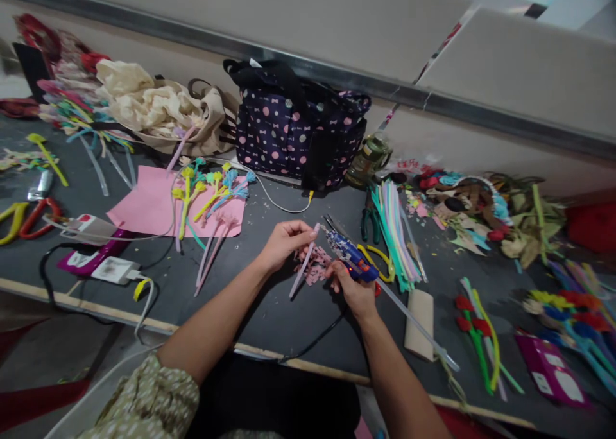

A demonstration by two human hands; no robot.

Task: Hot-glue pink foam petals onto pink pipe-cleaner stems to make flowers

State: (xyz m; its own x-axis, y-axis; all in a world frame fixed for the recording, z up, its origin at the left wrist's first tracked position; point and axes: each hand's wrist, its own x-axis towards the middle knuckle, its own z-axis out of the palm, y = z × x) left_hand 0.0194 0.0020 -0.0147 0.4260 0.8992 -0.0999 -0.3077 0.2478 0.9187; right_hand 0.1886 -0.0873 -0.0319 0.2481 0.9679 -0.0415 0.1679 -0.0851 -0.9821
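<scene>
Between the thumb and fingers of my left hand (290,241) is a pale pink stem (301,273), its lower end slanting down toward me. My right hand (353,286) is closed around a blue hot glue gun (355,258) whose nozzle points up and left, close to the stem's top. A long clear glue stick (418,325) runs out of the gun's back toward the lower right. Small pink petal-like pieces (317,267) lie in a pile on the dark table between my hands. Yellow-handled pliers (385,266) rest just behind the gun.
Pink paper (144,198) at left carries several fuzzy coloured stems. A polka-dot bag (289,128) stands at the back beside a bottle (369,156). Pastel stems (395,233) lie right of the gun, near a beige block (419,327). Power strips (94,259) and cables occupy the left.
</scene>
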